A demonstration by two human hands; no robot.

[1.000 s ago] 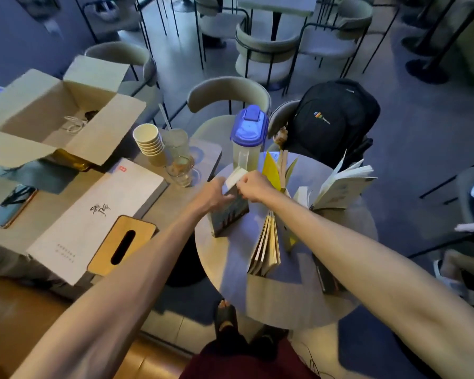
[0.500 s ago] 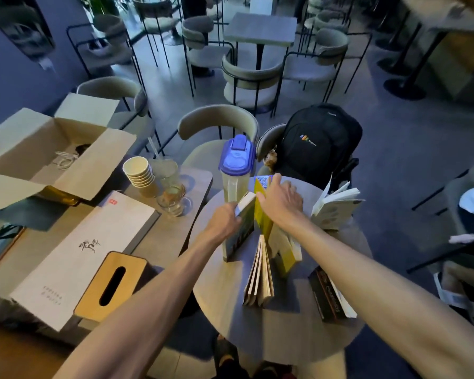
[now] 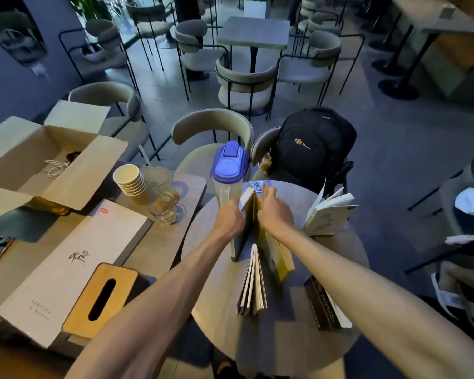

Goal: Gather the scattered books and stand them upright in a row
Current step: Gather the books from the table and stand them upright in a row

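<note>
While both hands press upright books (image 3: 251, 214) together, fingers stay curled.

At frame centre a yellow book (image 3: 278, 258) stands on the grey wood-grain tabletop (image 3: 271, 337). Above it, a clear jug (image 3: 227, 184) has a blue lid. The backpack (image 3: 312, 149) upper right is black with a small multicoloured logo. Lower left, the tissue box (image 3: 99, 299) is tan.

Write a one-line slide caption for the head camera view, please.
Left hand and right hand press upright books together on the round grey table, beside a blue-lidded clear plastic jug.
</note>
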